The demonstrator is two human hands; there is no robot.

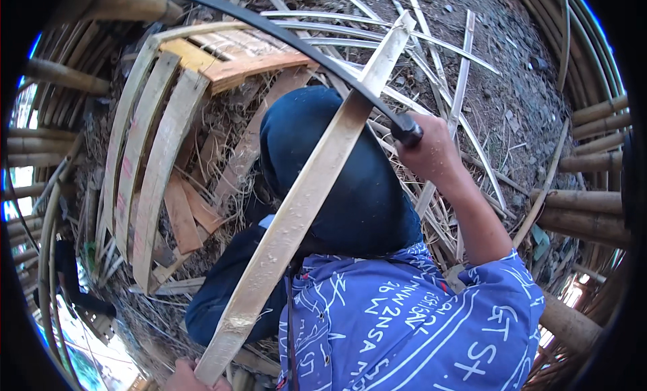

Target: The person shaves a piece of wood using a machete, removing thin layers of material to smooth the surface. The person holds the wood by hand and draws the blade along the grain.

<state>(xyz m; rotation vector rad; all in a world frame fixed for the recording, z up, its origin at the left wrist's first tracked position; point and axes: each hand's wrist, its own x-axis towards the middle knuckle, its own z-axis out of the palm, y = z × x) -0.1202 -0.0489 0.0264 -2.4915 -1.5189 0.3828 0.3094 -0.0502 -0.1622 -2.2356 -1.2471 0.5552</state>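
My right hand (435, 148) is wrapped round the black handle of a machete (269, 28) with a long, dark, curved blade. The blade runs up to the left and crosses over the far part of a split bamboo slat (290, 212); whether it touches the slat, I cannot tell. The slat is pale, long and flat, and slopes across my bent knee in dark trousers (303, 131). At the bottom edge of the view, the fingers of my left hand (192, 379) close round the slat's near end. Part of that hand is cut off by the frame.
A slatted wooden crate (158, 141) lies on its side at the left, with loose boards and fibres beside it. Several thin bamboo strips (458, 87) lie crossed on the bare ground (502, 61) ahead. Bamboo pole walls (596, 162) stand on both sides.
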